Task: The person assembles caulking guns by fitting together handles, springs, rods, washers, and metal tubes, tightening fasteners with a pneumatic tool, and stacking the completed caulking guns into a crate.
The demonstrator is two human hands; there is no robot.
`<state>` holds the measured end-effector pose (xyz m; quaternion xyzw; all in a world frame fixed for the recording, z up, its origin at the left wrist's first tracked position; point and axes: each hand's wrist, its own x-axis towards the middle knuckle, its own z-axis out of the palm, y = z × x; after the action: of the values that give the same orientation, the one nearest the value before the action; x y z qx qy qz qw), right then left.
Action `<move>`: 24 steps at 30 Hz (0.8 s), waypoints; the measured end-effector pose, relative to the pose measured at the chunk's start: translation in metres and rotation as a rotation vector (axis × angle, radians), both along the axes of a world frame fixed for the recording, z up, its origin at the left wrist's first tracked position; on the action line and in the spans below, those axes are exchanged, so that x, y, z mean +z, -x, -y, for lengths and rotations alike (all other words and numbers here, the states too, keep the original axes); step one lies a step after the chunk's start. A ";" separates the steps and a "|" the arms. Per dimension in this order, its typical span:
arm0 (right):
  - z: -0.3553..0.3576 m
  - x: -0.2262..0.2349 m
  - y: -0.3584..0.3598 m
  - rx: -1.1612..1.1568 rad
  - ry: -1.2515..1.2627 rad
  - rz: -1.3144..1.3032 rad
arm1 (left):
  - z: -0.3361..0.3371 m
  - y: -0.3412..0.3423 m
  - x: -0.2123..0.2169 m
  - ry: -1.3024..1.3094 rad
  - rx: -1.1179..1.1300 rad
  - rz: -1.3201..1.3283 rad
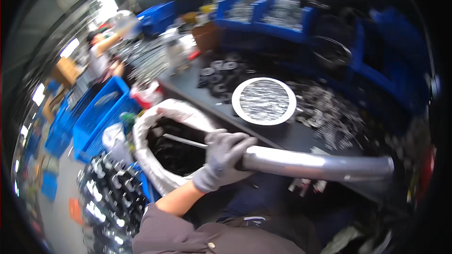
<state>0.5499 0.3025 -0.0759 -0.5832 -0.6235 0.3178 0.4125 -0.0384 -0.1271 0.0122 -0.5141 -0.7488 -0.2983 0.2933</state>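
Observation:
My left hand (223,155), in a grey knitted glove, is closed around the near-left end of a long silver metal tube (320,163). A dark end piece shows between the glove and the tube. On the other side of the hand a thin metal rod (186,141) sticks out over a white sack (141,134) with dark contents. The tube slants across the front of the workbench, its far end at the right. I cannot make out my right hand; a blurred grey shape (351,241) lies at the lower right.
On the dark workbench (188,82) stands a round white container (238,110) full of short metal pins. Loose metal parts (329,113) and black rings lie beside it. Blue bins (282,19) line the back. A blue crate (101,117) and shiny black parts (110,197) fill the left. Another person (101,54) works far left.

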 end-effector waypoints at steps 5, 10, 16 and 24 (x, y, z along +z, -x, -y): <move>0.123 0.104 0.177 0.582 0.000 -0.542 | -0.011 -0.007 0.007 0.066 -0.152 0.031; 0.142 0.167 0.251 0.951 -0.002 -0.664 | 0.000 0.000 0.000 0.058 -0.268 0.331; 0.152 0.205 0.235 1.230 -0.801 -0.254 | 0.015 0.010 0.009 0.289 -0.491 0.788; 0.181 0.184 0.203 0.923 -0.709 -0.171 | 0.006 0.013 0.039 0.269 -0.531 0.479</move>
<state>0.3468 0.1211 0.1076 -0.0503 -0.8455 0.2825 0.4504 -0.0512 -0.1333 0.0512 -0.6399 -0.6692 -0.3747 -0.0478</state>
